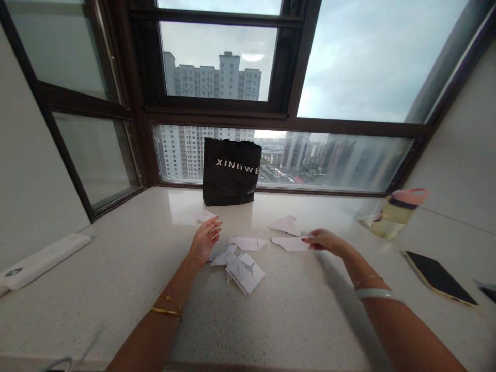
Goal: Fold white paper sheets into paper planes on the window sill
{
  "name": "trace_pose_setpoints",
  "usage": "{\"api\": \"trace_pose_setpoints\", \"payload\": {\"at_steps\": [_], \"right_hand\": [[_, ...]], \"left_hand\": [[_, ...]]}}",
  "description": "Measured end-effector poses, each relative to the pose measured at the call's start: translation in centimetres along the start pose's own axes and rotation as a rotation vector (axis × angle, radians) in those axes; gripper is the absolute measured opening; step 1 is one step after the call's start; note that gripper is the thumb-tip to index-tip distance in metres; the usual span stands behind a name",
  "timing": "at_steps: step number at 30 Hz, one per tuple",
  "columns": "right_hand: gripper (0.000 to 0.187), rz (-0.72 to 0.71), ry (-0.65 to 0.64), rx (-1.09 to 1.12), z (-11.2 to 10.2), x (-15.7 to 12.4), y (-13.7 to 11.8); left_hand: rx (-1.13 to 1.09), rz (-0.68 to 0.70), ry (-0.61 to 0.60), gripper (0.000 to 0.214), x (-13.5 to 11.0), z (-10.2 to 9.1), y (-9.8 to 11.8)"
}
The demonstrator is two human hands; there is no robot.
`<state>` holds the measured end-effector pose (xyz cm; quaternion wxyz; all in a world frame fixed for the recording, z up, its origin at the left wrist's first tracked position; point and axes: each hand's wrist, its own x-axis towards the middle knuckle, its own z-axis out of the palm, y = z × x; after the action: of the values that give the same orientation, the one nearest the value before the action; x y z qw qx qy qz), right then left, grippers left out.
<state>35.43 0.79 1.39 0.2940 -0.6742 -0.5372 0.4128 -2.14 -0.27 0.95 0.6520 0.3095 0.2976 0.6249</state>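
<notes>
My right hand point(324, 241) pinches the right end of a flat strip of folded white paper point(289, 244), whose left end is slanted. Behind that strip lies a pointed folded paper piece point(285, 225). To its left is another long folded paper point(248, 243), flat on the counter. My left hand point(204, 241) is raised with fingers bent and apart, holding nothing that I can see. Just beyond its fingertips lies a small folded paper point(204, 216). Between my hands, nearer me, folded paper pieces point(245, 273) lie heaped together, partly overlapping.
The pale speckled counter point(294, 325) runs up to the window. A black bag point(231, 175) stands at the back. On the right are a bottle with a pink lid point(397, 214) and a phone point(439, 278). A long white device point(46, 259) lies on the left.
</notes>
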Motion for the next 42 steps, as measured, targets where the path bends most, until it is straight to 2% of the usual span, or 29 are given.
{"api": "trace_pose_setpoints", "payload": {"at_steps": [5, 13, 17, 25, 28, 32, 35, 37, 39, 42], "right_hand": [[0.024, -0.020, 0.108, -0.166, 0.7, 1.1, 1.4], [0.019, -0.058, 0.206, -0.314, 1.4, 2.9, 1.3], [0.013, -0.096, 0.263, -0.383, 1.5, 2.9, 1.2], [0.012, -0.122, 0.349, -0.440, 2.2, 2.2, 1.4], [0.018, -0.110, 0.396, -0.450, 2.3, 2.2, 1.3], [0.036, -0.021, 0.573, -0.452, 2.8, 2.1, 1.2], [0.039, 0.047, 0.653, -0.435, 2.9, 2.0, 1.0], [0.036, 0.018, 0.685, -0.403, 2.9, 1.8, 0.5], [0.031, -0.069, 0.717, -0.370, 3.1, 1.5, -0.4], [0.023, -0.213, 0.699, -0.346, 4.8, 1.2, -2.4]], "left_hand": [[0.017, -0.002, 0.020, 0.020, 0.0, 0.0, 0.0], [0.011, 0.012, 0.037, 0.019, 0.2, -0.3, 0.2], [-0.002, 0.026, 0.036, 0.018, 0.1, -0.3, 0.4], [-0.008, 0.027, 0.037, 0.018, 0.2, -0.4, 0.4], [-0.026, 0.028, 0.053, 0.018, 0.3, -0.5, 0.6], [-0.055, 0.033, 0.068, 0.018, 0.4, -0.5, 0.8], [-0.069, 0.041, 0.070, 0.019, 0.4, -0.5, 1.0], [-0.075, 0.049, 0.072, 0.019, 0.4, -0.6, 1.2], [-0.082, 0.057, 0.072, 0.018, 0.4, -0.6, 1.3], [-0.085, 0.062, 0.073, 0.019, 0.5, -0.7, 1.3]]}}
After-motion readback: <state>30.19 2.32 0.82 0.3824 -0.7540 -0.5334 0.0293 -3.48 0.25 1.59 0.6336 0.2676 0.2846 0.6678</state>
